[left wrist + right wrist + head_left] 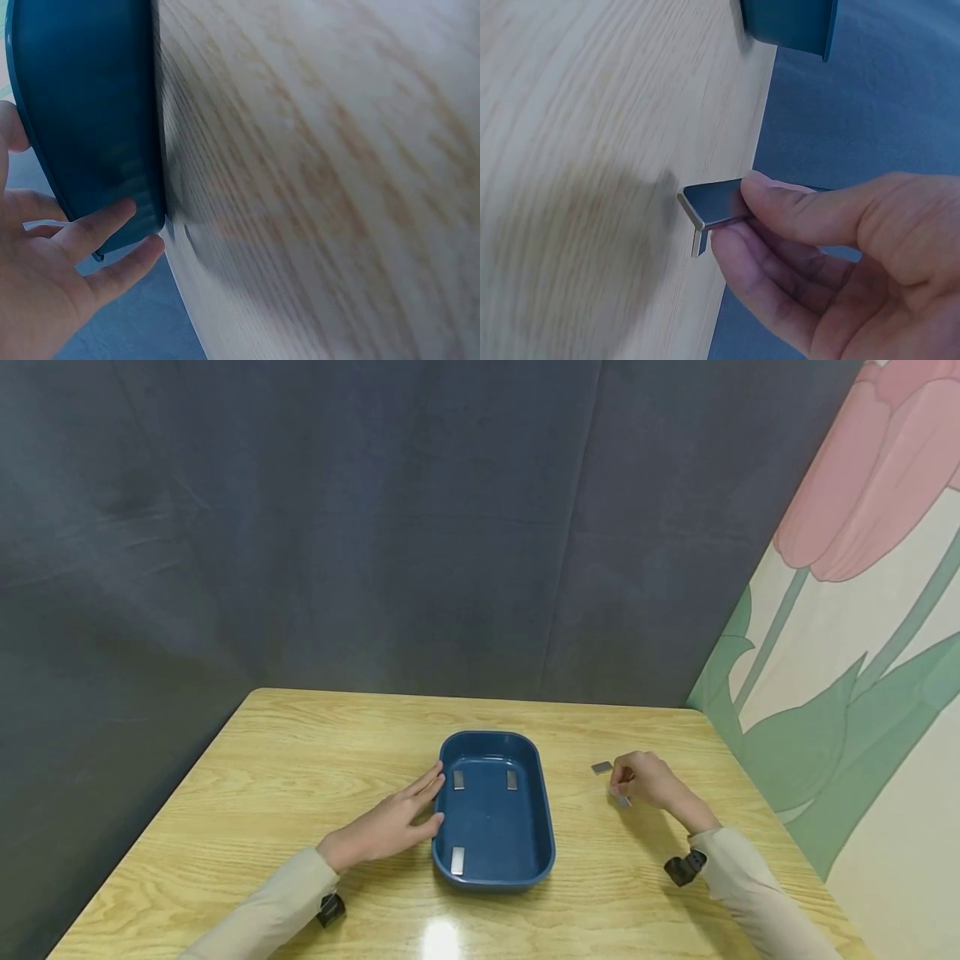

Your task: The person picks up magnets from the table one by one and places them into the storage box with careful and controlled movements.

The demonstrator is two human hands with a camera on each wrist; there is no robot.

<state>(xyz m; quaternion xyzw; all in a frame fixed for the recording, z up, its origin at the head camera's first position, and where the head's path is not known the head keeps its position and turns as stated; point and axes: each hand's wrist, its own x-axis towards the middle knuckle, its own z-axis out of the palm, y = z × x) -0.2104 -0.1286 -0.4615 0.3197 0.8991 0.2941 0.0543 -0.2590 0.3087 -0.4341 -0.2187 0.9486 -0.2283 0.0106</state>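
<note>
Tray (491, 831): deep blue, rectangular with rounded corners, standing on the worktop (337, 735) with its long sides running away from the person; it lies between the two hands.
Tray contents: three small, flat, silvery rectangular plates, lying apart from one another on the tray's floor.
Far-left plate (459, 779): near the tray's left wall, toward the far end.
Far-right plate (512, 779): level with it, near the right wall.
Near-left plate (457, 860): close to the near left corner, brighter with reflected light.
Tray floor elsewhere: bare blue across the middle and in the near right corner.
Left hand (390, 831): spread, fingers mostly straight, fingertips resting against the outside and rim of the tray's left wall; it grips no plate.
Right hand (647, 778): off to the right of the tray, thumb and fingers pinching one plate.
Held plate (714, 202): shiny, thin-edged, its free end jutting out from the fingertips near the worktop; a narrow silvery strip (699, 243) shows just below it, and whether that is a separate piece cannot be told.
Loose plate (602, 768): flat on the worktop, just beyond the right hand's fingers, outside the tray.
Sleeves: pale beige on both arms, a black device (686, 867) at the right wrist.
Backdrop: dark blue curtain (412, 527).
</note>
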